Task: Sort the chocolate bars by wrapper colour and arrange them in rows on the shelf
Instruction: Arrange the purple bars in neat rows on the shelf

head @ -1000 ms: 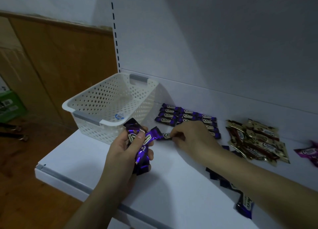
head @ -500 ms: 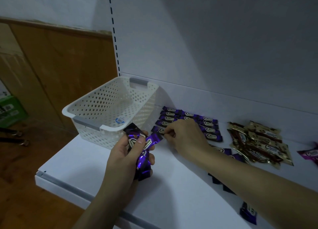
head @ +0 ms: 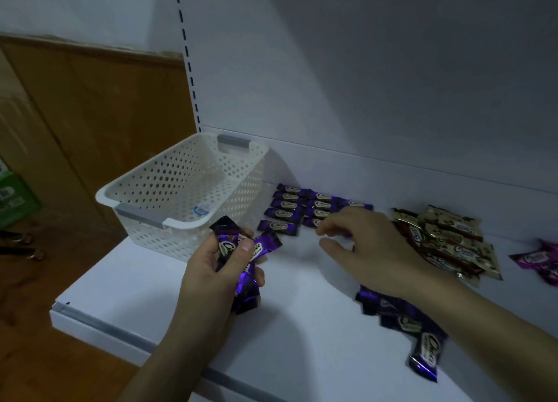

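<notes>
My left hand (head: 216,268) grips a bunch of purple chocolate bars (head: 241,250) above the white shelf (head: 302,326). Rows of purple bars (head: 302,205) lie against the back wall, the nearest single bar (head: 277,227) at their front left. My right hand (head: 362,247) hovers just right of that bar with fingers loosely curled and nothing in it. A loose heap of purple bars (head: 401,320) lies under my right forearm. Gold-and-brown bars (head: 447,244) are piled to the right, and pink-purple bars (head: 540,259) sit at the far right edge.
A white perforated basket (head: 187,190) with grey handles stands at the shelf's left end, holding no bars. The shelf's front lip (head: 120,329) runs along the bottom left. Wooden panelling (head: 90,129) and a green box (head: 15,196) lie beyond.
My right hand has set a purple bar down at the front of the rows, let go and drawn back to the right. The left hand keeps its bunch.
</notes>
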`<state>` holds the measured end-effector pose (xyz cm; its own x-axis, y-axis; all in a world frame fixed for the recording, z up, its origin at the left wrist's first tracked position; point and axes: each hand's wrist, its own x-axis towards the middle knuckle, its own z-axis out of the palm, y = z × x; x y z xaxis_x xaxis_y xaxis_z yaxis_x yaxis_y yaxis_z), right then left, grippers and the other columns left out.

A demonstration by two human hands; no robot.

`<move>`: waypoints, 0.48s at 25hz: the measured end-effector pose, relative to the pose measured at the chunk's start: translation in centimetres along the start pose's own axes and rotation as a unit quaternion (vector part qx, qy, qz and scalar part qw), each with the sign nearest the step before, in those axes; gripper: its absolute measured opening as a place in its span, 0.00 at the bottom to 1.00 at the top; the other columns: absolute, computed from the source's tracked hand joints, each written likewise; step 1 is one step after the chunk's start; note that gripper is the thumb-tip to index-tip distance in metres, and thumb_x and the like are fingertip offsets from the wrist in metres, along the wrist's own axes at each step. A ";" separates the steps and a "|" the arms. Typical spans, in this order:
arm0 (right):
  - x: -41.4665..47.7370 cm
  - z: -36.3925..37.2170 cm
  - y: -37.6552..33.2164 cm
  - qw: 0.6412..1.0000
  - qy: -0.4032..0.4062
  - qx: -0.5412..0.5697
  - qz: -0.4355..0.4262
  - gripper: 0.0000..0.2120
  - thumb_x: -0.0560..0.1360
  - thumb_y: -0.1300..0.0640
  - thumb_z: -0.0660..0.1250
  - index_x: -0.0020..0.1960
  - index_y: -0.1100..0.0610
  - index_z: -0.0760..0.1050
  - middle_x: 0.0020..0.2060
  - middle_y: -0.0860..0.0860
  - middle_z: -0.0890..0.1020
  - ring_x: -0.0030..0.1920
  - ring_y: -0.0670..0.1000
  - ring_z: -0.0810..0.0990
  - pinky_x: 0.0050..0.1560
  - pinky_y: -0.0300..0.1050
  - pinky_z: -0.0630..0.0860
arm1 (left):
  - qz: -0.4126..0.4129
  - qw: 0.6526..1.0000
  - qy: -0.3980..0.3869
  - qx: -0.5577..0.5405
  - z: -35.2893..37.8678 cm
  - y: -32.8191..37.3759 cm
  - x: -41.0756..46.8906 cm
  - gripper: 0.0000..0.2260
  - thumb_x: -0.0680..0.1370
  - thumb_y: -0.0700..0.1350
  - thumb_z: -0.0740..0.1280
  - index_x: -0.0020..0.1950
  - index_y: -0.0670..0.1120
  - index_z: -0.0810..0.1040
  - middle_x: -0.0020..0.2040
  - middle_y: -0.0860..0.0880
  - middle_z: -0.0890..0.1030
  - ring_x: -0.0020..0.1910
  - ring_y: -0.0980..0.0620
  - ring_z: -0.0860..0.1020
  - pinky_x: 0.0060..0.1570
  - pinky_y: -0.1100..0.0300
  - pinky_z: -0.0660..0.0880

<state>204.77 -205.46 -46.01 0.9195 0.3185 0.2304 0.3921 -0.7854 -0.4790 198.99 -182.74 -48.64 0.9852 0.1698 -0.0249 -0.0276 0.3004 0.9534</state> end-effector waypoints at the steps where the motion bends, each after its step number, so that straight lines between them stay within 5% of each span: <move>1: -1.0 -0.3 0.8 0.998 -0.047 -0.037 -0.009 0.09 0.78 0.47 0.68 0.57 0.44 0.79 0.53 0.37 0.77 0.56 0.39 0.73 0.58 0.38 0.71 | 0.003 1.000 -0.007 0.014 0.1 -0.1 0.1 0.03 0.80 0.42 0.66 0.50 0.46 0.80 0.32 0.40 0.78 0.30 0.46 0.75 0.28 0.58 0.71; 6: -4.7 -0.2 2.6 0.994 -0.072 -0.074 -0.038 0.07 0.78 0.45 0.65 0.55 0.43 0.75 0.52 0.39 0.72 0.57 0.41 0.69 0.59 0.46 0.72 | 0.017 0.997 -0.039 0.065 0.3 -0.4 -0.2 0.04 0.80 0.41 0.66 0.52 0.43 0.79 0.34 0.38 0.78 0.29 0.46 0.76 0.26 0.57 0.72; 12: -8.1 -2.0 3.8 0.993 -0.075 -0.068 -0.056 0.03 0.78 0.46 0.65 0.51 0.42 0.74 0.50 0.35 0.71 0.56 0.40 0.71 0.56 0.40 0.72 | 0.007 0.995 -0.043 0.085 1.0 -0.1 -0.2 0.03 0.80 0.41 0.67 0.51 0.43 0.80 0.35 0.37 0.77 0.28 0.47 0.76 0.25 0.59 0.72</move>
<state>198.80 -212.12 -48.01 0.8679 0.4761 0.1419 0.4946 -0.8013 -0.3366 199.01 -183.77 -48.45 0.9959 0.0901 0.0077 -0.0198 0.1351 0.9906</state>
